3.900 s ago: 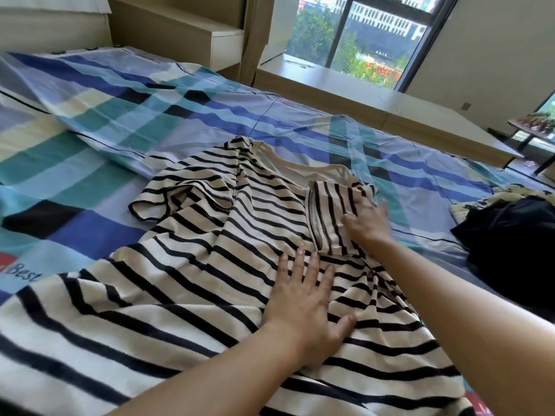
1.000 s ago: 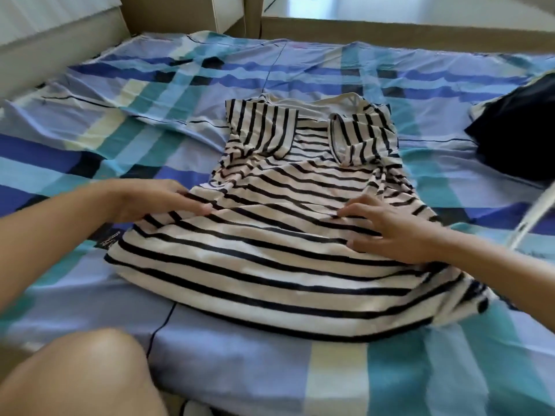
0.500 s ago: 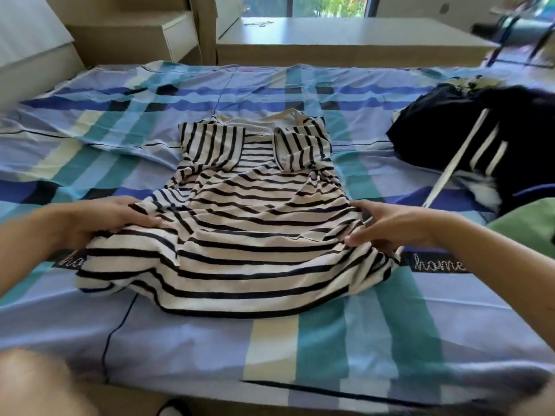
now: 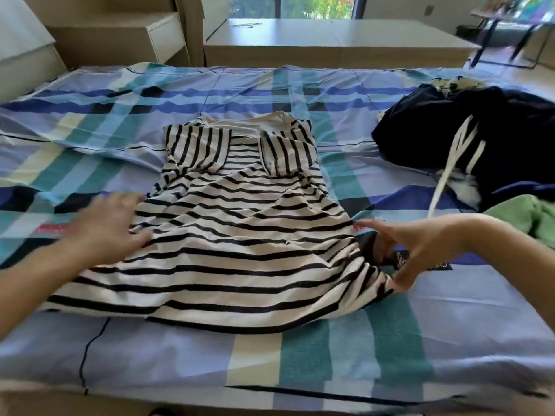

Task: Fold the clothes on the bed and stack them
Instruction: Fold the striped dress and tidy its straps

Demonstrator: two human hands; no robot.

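Note:
A cream shirt with black stripes [image 4: 240, 235] lies flat in the middle of the bed, collar away from me, with both short sleeves folded in over the chest. My left hand [image 4: 105, 226] is blurred and lies with spread fingers on the shirt's left side edge. My right hand [image 4: 420, 244] arches over the shirt's lower right edge, index finger and thumb stretched out and touching the cloth. Neither hand visibly grips the shirt.
The bed has a blue, teal and cream checked sheet [image 4: 300, 370]. A heap of dark clothes with white stripes [image 4: 510, 139] and a green garment [image 4: 528, 217] lie at the right. A wooden platform [image 4: 330, 46] runs behind the bed, with a cabinet [image 4: 120, 34] at the back left.
The left sleeve has been folded in since the earliest frame. Over the last second both hands have moved from the shirt's middle out to its side edges.

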